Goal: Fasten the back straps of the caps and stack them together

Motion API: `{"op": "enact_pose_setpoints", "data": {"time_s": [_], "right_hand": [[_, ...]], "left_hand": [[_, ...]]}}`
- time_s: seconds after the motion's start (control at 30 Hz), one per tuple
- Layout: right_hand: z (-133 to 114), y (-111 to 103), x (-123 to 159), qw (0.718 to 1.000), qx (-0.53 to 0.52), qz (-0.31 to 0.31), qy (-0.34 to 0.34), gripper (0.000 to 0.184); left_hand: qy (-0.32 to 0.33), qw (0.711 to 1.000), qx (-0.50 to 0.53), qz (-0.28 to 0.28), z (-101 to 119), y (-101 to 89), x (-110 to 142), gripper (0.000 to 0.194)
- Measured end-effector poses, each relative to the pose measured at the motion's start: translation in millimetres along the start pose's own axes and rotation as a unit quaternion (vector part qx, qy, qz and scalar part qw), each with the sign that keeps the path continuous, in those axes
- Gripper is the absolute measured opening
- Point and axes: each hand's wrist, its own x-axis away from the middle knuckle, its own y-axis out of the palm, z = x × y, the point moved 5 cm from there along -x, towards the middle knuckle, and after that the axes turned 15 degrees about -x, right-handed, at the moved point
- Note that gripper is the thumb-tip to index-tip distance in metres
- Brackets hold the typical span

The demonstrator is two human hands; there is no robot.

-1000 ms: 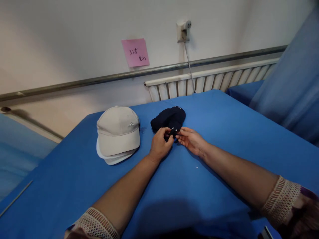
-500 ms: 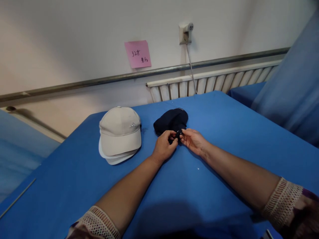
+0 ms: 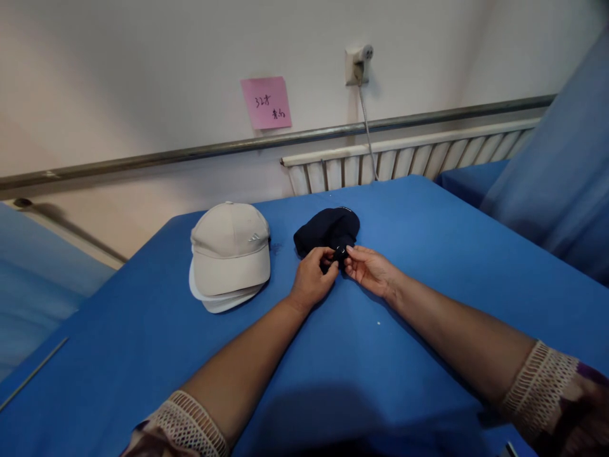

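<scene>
A dark navy cap (image 3: 323,230) lies on the blue-covered table, its brim pointing away to the right. At its near edge, the back strap (image 3: 340,252) with a small shiny buckle is pinched between both hands. My left hand (image 3: 314,274) grips the strap from the left, thumb and fingers closed. From the right, my right hand (image 3: 372,270) holds the strap's other side between thumb and fingertips. Left of the hands sits a stack of caps, a beige cap (image 3: 231,244) on top and a white cap (image 3: 202,293) showing beneath.
The blue sheet (image 3: 428,254) covers the table, which stands against the wall. Behind it run a metal rail (image 3: 209,150) and a white radiator (image 3: 352,171). A cord hangs from a wall socket (image 3: 356,66). Blue curtains (image 3: 561,158) flank both sides.
Both hands stay at the cap's strap, and the buckle between the fingers has tilted slightly. The whole view has shifted a little; the stacked caps have not moved.
</scene>
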Motion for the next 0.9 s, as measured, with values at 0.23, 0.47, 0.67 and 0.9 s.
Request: {"op": "enact_pose_setpoints", "data": {"time_s": [0.23, 0.47, 0.67, 0.9], "right_hand": [[-0.4, -2.5, -2.3, 0.999, -0.025, 0.024, -0.014, 0.021], [0.3, -4.0, -3.9, 0.999, -0.007, 0.028, -0.014, 0.019], [2.5, -2.9, -4.2, 1.0, -0.012, 0.004, 0.008, 0.017], [3.2, -6.0, -4.7, 1.0, 0.009, 0.022, -0.005, 0.024]], "left_hand": [[-0.005, 0.999, 0.027, -0.017, -4.7, 3.7, -2.4, 0.019], [-0.007, 0.998, 0.049, -0.025, -4.0, 5.3, -0.5, 0.02], [-0.006, 0.998, 0.056, -0.025, -6.2, 7.7, 0.5, 0.02], [-0.039, 0.999, 0.012, -0.001, -10.4, 3.4, -2.0, 0.02]]}}
